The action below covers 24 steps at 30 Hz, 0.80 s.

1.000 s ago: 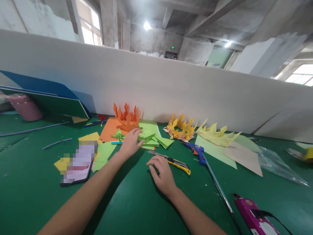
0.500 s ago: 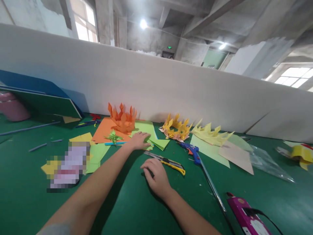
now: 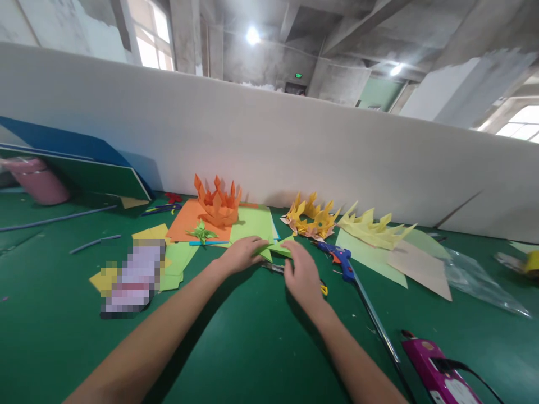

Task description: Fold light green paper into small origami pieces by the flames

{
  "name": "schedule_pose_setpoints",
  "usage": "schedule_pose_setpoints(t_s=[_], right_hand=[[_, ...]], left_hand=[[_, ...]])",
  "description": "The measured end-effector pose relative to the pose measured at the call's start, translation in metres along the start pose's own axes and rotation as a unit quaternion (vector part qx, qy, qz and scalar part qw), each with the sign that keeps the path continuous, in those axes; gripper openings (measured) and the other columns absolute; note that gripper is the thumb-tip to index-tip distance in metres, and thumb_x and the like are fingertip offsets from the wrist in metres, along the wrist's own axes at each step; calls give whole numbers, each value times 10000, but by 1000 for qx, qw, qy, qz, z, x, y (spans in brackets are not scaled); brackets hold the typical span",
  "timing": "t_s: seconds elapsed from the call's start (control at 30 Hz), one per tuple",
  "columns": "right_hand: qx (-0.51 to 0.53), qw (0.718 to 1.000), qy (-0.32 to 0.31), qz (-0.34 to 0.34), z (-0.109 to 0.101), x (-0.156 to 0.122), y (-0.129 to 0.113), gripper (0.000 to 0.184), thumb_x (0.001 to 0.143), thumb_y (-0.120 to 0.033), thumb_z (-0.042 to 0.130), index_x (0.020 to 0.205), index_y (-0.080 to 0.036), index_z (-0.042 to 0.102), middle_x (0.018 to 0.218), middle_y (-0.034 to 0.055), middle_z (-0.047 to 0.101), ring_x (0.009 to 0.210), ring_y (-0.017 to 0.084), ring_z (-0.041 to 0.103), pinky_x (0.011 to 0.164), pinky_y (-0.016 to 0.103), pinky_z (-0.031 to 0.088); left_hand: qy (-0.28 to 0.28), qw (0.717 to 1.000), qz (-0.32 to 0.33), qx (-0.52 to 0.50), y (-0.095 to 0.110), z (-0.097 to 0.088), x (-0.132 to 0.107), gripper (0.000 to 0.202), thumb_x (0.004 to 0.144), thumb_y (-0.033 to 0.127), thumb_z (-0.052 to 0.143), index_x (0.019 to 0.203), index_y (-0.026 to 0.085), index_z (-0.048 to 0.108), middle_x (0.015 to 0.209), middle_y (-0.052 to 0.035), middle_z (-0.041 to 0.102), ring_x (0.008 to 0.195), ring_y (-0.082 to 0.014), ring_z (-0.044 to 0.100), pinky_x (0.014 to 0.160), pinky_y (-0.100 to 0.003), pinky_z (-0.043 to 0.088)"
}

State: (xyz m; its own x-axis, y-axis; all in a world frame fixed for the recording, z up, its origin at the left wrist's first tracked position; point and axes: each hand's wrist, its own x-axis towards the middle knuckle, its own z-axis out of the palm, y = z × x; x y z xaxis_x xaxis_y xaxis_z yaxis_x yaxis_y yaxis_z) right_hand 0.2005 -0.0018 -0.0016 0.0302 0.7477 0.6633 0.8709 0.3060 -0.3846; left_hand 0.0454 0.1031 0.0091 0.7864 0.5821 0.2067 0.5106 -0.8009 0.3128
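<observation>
One camera, worn on the person's head, looks forward and down from above the near side of the flat green tabletop point(image 3: 240, 353). The bare left hand point(image 3: 243, 253) and bare right hand point(image 3: 305, 276) show fairly near, around mid-frame. The wide field takes in the pink cylindrical container point(image 3: 41, 182) at left and, beyond the long white partition panel point(image 3: 252, 134), the far grey concrete ceiling point(image 3: 315, 22).

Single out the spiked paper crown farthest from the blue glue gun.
The orange crown, leftmost of the three in the picture; the golden-yellow crown and the pale yellow crown both sit close to the glue gun.
</observation>
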Motion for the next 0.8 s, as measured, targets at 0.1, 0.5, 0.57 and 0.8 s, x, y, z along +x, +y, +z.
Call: schedule_pose_setpoints(t_s=[0.1, 0.5, 0.57, 0.8], right_hand=[[-61, 996, -34, 49, -6, 14, 33, 615, 611, 51, 346, 1176, -137, 503, 1254, 125, 513, 1179, 239, 461, 976, 435, 382], [-117, 972, -170, 115, -3, 33, 59, 393, 680, 0, 434, 837, -238, 706, 947, 31, 709, 874, 232, 645, 743, 327, 493], [-132, 973, -139, 132, -13, 35, 58, 373, 723, -34, 418, 889, -217, 698, 960, 58, 703, 869, 245, 640, 734, 345, 485], [-128, 987, 67, 68, -49, 38, 32, 332, 751, -96, 385, 913, -169, 665, 924, 85, 686, 895, 256, 586, 830, 399, 416]], left_hand=[[16, 999, -28, -17, 5, 0, -4, 438, 782, 130, 467, 1213, 188, 509, 1176, -105, 591, 1053, -236, 562, 884, -349, 442], [13, 996, -54, -69, 14, 0, -23, 548, 735, 374, 612, 1233, 188, 480, 1268, -109, 544, 1137, -257, 514, 946, -364, 399], [-3, 995, -42, -96, 18, -1, -29, 630, 680, 436, 662, 1229, 183, 481, 1293, -130, 516, 1175, -275, 479, 970, -387, 375], [76, 975, -46, -204, 30, 1, -38, 428, 797, 395, 543, 1183, 215, 508, 1332, -105, 480, 1288, -242, 345, 1084, -462, 180]])
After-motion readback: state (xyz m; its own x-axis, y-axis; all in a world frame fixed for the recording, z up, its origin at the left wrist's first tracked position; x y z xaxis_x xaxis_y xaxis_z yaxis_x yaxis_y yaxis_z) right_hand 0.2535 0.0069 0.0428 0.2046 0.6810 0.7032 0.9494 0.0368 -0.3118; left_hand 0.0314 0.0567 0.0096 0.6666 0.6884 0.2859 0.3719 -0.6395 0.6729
